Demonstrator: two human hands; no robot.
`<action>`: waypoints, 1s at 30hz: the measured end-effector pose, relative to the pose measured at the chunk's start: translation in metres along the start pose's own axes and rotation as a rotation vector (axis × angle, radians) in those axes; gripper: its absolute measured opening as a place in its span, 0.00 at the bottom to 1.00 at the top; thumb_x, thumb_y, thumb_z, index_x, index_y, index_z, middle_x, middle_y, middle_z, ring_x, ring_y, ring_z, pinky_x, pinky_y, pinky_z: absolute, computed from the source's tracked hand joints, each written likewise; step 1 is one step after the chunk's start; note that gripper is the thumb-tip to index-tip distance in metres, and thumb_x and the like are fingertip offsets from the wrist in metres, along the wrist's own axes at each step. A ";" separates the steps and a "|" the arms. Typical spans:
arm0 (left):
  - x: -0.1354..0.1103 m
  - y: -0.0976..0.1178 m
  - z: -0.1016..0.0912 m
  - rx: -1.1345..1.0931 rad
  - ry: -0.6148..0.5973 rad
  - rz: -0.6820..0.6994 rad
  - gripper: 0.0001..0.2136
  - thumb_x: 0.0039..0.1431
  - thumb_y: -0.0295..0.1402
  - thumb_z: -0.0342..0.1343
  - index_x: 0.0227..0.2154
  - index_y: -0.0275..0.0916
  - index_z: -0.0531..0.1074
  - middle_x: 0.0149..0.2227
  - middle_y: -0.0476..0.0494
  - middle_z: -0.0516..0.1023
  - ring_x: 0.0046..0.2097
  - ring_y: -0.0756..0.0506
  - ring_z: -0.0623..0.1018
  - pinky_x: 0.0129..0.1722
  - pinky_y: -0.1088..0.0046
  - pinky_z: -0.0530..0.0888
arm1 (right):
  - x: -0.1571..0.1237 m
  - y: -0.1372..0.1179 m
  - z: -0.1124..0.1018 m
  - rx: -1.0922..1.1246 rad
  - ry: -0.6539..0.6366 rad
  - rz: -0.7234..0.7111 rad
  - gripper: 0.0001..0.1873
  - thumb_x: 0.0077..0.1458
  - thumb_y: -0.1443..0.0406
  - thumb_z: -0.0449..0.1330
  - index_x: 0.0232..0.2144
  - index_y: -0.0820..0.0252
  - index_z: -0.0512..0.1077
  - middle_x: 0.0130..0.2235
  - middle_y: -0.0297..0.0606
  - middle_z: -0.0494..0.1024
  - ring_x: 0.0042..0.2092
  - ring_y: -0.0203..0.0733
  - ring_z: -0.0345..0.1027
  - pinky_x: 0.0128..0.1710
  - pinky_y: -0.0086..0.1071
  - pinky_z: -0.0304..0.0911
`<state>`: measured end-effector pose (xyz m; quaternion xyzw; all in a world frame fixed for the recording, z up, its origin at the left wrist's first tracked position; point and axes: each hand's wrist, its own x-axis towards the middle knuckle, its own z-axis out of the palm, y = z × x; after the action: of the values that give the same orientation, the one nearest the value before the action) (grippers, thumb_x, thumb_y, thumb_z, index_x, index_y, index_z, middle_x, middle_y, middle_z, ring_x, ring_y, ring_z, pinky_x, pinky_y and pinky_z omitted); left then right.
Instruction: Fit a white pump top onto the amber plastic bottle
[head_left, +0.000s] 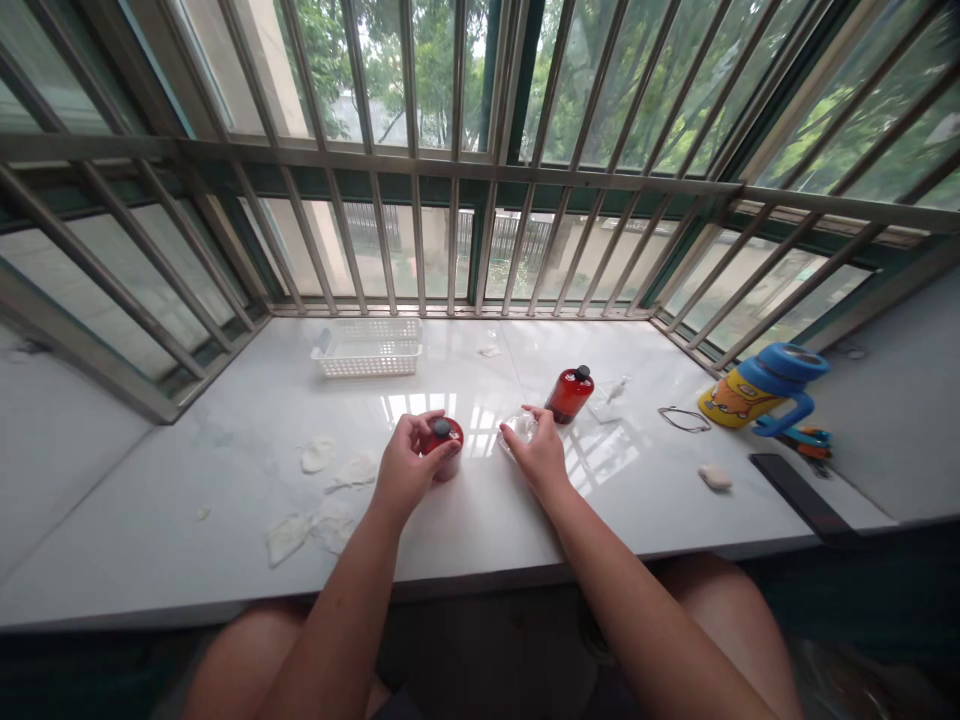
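Observation:
My left hand is closed around a small red bottle with a dark cap, standing upright on the white counter. To its right, my right hand grips a crumpled piece of clear plastic resting on the surface. Just beyond that hand is a second red bottle with a black cap, not touched by the fingers as far as I can see. A clear pump-like piece lies beside this second bottle.
A white perforated basket stands at the back left. Crumpled white tissues lie at left. On the right are a blue and yellow water bottle, a thin loop, a pale rounded case and a phone. Metal bars line the window.

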<state>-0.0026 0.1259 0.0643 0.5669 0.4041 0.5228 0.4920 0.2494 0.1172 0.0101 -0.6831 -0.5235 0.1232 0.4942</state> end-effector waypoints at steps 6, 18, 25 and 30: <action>0.001 0.000 0.000 0.094 -0.001 -0.036 0.26 0.56 0.43 0.72 0.54 0.45 0.71 0.64 0.37 0.77 0.62 0.36 0.79 0.63 0.52 0.75 | 0.003 0.004 -0.004 0.065 -0.056 -0.042 0.25 0.57 0.46 0.68 0.48 0.53 0.70 0.58 0.46 0.77 0.57 0.57 0.73 0.58 0.50 0.68; 0.003 0.003 -0.002 0.180 -0.014 -0.037 0.24 0.57 0.45 0.71 0.54 0.46 0.76 0.64 0.39 0.77 0.61 0.36 0.80 0.62 0.54 0.76 | 0.005 0.005 -0.006 0.140 -0.090 -0.055 0.24 0.57 0.46 0.69 0.48 0.52 0.72 0.59 0.45 0.78 0.59 0.56 0.73 0.61 0.50 0.66; 0.000 0.005 0.000 0.171 -0.001 -0.050 0.24 0.57 0.45 0.70 0.54 0.46 0.77 0.64 0.39 0.77 0.60 0.36 0.80 0.60 0.55 0.77 | 0.001 0.005 -0.004 0.178 -0.085 0.009 0.26 0.56 0.45 0.69 0.45 0.51 0.66 0.62 0.48 0.77 0.55 0.57 0.77 0.55 0.51 0.71; 0.001 0.004 0.001 0.159 0.009 -0.041 0.23 0.57 0.46 0.70 0.54 0.46 0.77 0.64 0.39 0.77 0.61 0.35 0.80 0.60 0.54 0.77 | 0.001 0.002 -0.004 0.221 -0.069 -0.001 0.19 0.62 0.45 0.63 0.38 0.51 0.67 0.59 0.45 0.81 0.53 0.56 0.78 0.55 0.51 0.71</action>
<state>-0.0021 0.1261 0.0680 0.5934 0.4581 0.4812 0.4543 0.2536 0.1164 0.0112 -0.6196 -0.5238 0.2032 0.5481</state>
